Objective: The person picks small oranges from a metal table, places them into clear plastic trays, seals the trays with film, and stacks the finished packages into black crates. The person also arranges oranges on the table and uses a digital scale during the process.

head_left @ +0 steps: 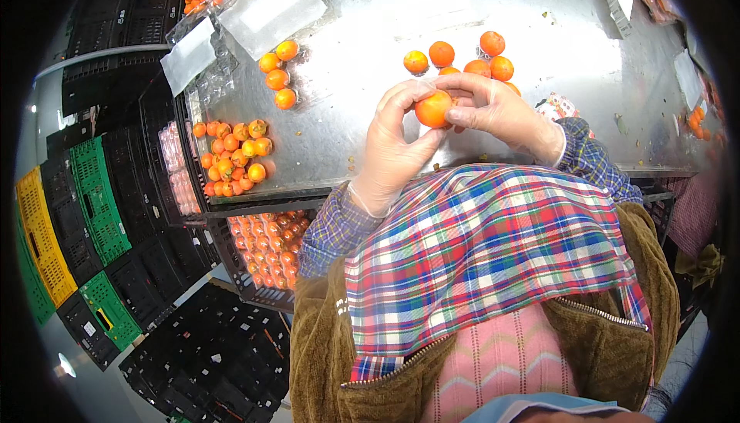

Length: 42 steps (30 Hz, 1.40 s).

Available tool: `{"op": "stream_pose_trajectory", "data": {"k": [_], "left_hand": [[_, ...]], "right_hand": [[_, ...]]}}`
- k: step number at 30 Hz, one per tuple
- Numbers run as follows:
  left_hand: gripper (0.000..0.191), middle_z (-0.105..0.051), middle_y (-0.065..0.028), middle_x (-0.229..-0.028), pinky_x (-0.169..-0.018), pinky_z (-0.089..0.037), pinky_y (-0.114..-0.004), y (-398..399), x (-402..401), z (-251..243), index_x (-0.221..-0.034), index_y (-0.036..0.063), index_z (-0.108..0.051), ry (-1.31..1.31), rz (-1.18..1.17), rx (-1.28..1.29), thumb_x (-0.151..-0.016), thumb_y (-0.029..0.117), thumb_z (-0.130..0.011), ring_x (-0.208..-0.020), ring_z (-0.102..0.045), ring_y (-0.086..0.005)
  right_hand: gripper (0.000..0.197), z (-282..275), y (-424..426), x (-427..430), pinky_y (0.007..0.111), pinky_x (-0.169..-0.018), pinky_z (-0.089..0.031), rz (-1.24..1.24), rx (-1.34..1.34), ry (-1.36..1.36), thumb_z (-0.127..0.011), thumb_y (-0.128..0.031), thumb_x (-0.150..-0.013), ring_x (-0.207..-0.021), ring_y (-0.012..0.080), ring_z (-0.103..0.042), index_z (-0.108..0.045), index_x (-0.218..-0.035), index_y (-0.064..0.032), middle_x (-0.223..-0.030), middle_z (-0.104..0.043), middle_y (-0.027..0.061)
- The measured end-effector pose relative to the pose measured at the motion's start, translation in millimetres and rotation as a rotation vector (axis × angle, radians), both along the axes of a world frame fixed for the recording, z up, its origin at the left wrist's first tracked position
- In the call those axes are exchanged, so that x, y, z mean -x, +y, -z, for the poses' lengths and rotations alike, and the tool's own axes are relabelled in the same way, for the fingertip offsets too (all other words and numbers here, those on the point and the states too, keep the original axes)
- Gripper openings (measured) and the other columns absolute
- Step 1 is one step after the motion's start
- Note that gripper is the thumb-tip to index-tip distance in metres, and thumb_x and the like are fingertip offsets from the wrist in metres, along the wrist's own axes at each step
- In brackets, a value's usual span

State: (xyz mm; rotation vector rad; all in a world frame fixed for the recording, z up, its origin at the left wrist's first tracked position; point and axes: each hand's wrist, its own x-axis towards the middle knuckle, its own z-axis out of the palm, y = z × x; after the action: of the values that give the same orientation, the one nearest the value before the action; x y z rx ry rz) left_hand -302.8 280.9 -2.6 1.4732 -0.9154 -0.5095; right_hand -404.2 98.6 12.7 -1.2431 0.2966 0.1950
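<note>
My left hand (393,134) and my right hand (503,112), both in thin clear gloves, hold one orange persimmon (433,109) between their fingers, above the near part of a metal table (324,145). Just beyond my hands lies a loose group of orange persimmons (441,54), some partly hidden by my fingers. Four or so more, several persimmons (277,80), stand in a short row to the left. A larger heap of persimmons (231,143) with dry calyxes sits in the table's near left corner.
Clear plastic bags with white sheets (274,10) lie at the back left. Below the table's left edge, a dark crate (243,284) holds clear packs of red-orange fruit (269,249). Green crates (99,200) and a yellow crate (46,235) are stacked further left. A printed wrapper (556,106) lies beside my right wrist.
</note>
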Motion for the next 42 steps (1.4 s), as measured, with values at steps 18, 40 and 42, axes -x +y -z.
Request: {"op": "stream_pose_trajectory", "data": {"k": [18, 40, 42], "left_hand": [[0.052, -0.059, -0.0119, -0.116, -0.090, -0.051, -0.028, 8, 15, -18, -0.131, -0.0013, -0.044, 0.662, 0.019, 0.027, -0.085, -0.001, -0.070, -0.104, -0.061, -0.0159], [0.060, -0.050, -0.0114, -0.130, -0.101, -0.047, -0.036, 9, 20, -13, -0.135, 0.0011, -0.043, 0.536, 0.018, 0.021, -0.083, -0.003, -0.071, -0.120, -0.053, -0.0215], [0.059, -0.050, -0.0120, -0.130, -0.099, -0.048, -0.035, 9, 19, -13, -0.133, 0.0000, -0.043, 0.573, 0.007, 0.040, -0.082, -0.002, -0.072, -0.118, -0.054, -0.0216]], "right_hand": [[0.036, -6, 11, 7, 0.022, -0.074, -0.047, 0.064, 0.486, -0.466, -0.074, 0.001, -0.077, -0.085, 0.0085, -0.056, -0.054, -0.105, -0.0074, -0.103, -0.054, 0.0008], [0.043, -8, 17, 11, 0.024, -0.083, -0.052, 0.083, 0.569, -0.488, -0.070, 0.001, -0.081, -0.097, 0.0134, -0.064, -0.051, -0.118, -0.0057, -0.113, -0.056, 0.0066], [0.043, -9, 16, 11, 0.025, -0.085, -0.052, 0.085, 0.515, -0.446, -0.068, 0.003, -0.081, -0.099, 0.0139, -0.064, -0.052, -0.120, -0.0059, -0.113, -0.057, 0.0063]]}}
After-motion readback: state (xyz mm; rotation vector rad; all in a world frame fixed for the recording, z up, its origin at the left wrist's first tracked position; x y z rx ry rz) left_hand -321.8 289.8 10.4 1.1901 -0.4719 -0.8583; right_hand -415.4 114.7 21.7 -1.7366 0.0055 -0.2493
